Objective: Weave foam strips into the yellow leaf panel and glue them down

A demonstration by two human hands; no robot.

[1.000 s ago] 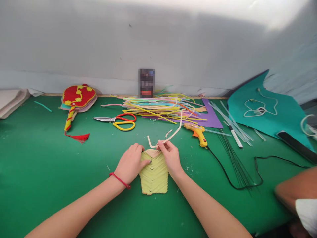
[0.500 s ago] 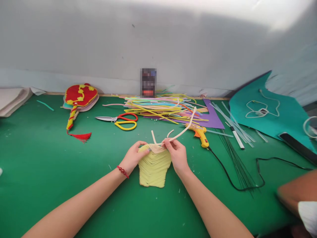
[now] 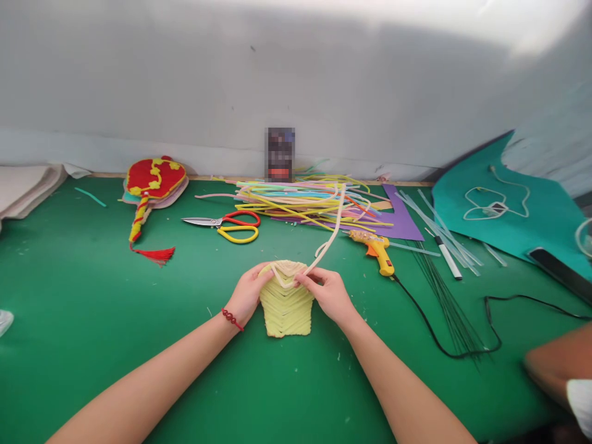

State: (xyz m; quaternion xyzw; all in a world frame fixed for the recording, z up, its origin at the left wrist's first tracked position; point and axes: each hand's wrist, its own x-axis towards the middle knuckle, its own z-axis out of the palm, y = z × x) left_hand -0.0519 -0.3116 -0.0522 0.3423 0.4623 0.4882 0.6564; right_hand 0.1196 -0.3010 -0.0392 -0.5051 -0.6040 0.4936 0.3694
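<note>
My left hand point(image 3: 248, 291) is closed on the left edge of a yellow panel point(image 3: 287, 313) built from fuzzy pipe cleaners in V-shaped rows. Cream rows show at the panel's top. A long cream pipe cleaner point(image 3: 333, 231) is pinched in my right hand point(image 3: 329, 295) at the panel's upper right. It lies bent in a V across the upper rows, its long free end rising toward the back. The left thumb rests near the bend's left end. Behind the right fingers, a short curled cream end is partly hidden.
Scissors point(image 3: 239, 226) lie behind my hands, before a heap of coloured pipe cleaners point(image 3: 296, 200). A yellow glue gun point(image 3: 380, 251) with a black cord point(image 3: 423, 333) is at right, near glue sticks point(image 3: 446, 225). A red fan-shaped craft point(image 3: 155, 179) is at left. Another person's arm point(image 3: 550, 364) enters lower right.
The cream pipe cleaner is now folded down in a V over the panel's upper rows. Its long end has swung left and more upright. My right hand has moved slightly down and left.
</note>
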